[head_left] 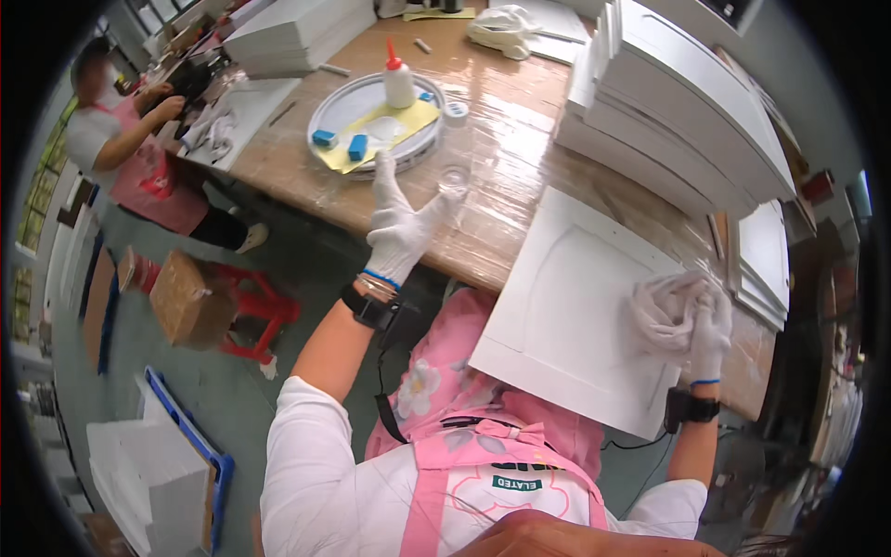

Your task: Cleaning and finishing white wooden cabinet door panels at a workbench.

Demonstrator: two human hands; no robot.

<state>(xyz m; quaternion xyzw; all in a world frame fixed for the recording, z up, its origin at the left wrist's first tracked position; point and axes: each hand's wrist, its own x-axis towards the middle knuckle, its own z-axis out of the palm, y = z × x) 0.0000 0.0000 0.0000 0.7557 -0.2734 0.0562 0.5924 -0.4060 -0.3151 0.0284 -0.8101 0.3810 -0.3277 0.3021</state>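
My left hand [401, 223], in a white knitted glove, reaches over the table at the near edge of a round grey-white tray [320, 110]. Its thumb and forefinger are spread apart, and the thumb is close to a small clear cup [454, 177]; I cannot tell whether they touch. On the tray, a yellow sheet [418, 119] carries small blue blocks [357, 147] and a white squeeze bottle [399, 88] with a red tip. My right hand [711, 339], also gloved, is closed on a bunched pale cloth [668, 316], which rests on a white panel [566, 306] with a curved outline.
Stacked white panels [668, 111] rise at the right of the plastic-covered table [501, 223]. Another stack [297, 37] stands at the back left. A person [139, 158] in a pink apron works at the far left, near a red stool [255, 311] and a cardboard box [190, 302].
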